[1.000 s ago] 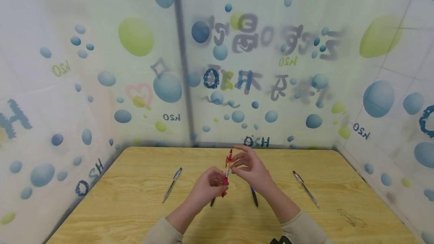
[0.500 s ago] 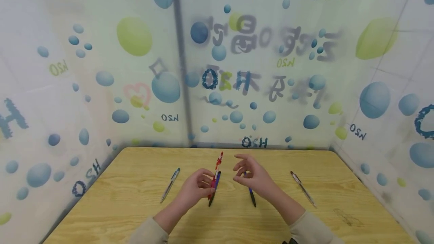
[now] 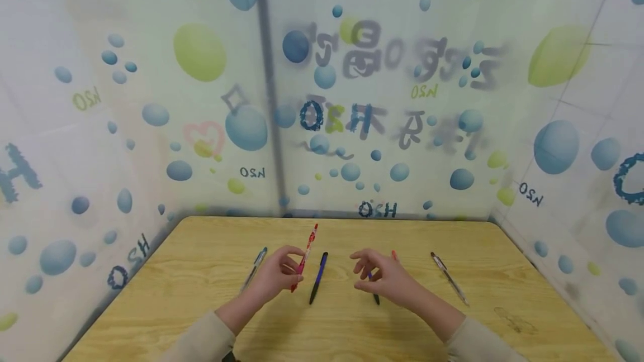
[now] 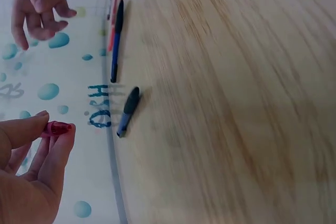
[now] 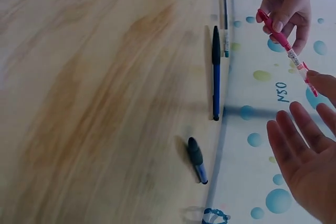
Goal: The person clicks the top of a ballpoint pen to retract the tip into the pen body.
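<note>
A red click pen (image 3: 308,250) slants upward above the table, pinched between the thumb and fingers of my left hand (image 3: 278,274). The left wrist view shows its red tip (image 4: 59,128) poking past the fingers. My right hand (image 3: 389,277) hovers farther right with loosely bent fingers and nothing in its grasp. Under it lies a blue pen with black ends (image 3: 375,297), partly covered by the hand. A second blue-and-black pen (image 3: 318,278) lies on the table between both hands. In the right wrist view, the right thumb overlaps the red pen's end; the head view shows them apart.
A clear pen with a blue top (image 3: 259,261) lies left, partly behind the left hand. Another clear, dark-topped pen (image 3: 449,278) lies right. A red-orange pen (image 3: 394,255) shows beyond the right hand. Patterned curtains stand behind the wooden table (image 3: 211,239).
My left hand has moved left with the red pen, uncovering the middle blue pen. My right fingers, earlier at the pen's upper part, are now apart from it, and that hand has shifted slightly right.
</note>
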The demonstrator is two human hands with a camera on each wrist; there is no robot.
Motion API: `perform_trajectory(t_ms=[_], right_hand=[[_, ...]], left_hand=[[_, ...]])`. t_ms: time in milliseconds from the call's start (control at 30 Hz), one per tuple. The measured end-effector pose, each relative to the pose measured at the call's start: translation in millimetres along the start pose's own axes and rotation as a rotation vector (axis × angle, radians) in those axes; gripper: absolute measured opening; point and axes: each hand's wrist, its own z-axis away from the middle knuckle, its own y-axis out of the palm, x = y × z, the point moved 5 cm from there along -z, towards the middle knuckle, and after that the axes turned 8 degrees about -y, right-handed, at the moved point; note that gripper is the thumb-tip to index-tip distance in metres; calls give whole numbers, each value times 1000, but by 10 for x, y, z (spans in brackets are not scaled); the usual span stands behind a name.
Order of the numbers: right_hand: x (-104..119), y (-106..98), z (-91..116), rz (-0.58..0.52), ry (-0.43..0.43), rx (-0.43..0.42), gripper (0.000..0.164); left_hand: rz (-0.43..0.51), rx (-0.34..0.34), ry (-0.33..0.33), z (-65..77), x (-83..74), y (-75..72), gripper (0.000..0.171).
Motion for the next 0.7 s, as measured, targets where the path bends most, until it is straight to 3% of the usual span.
perform_trajectory(t_ms=[333,500,700], right_hand=[[-97,113,112,80,-14,168,32],[-121,175,141,56,3,231,31],[-149,235,159,70,26,272,30]], left_hand=[[-143,-51,-31,-56,155,-119,46],[-195,-49,-46,-115,232,-131,51],[-296,-16,-16,-193,275,-164,54]])
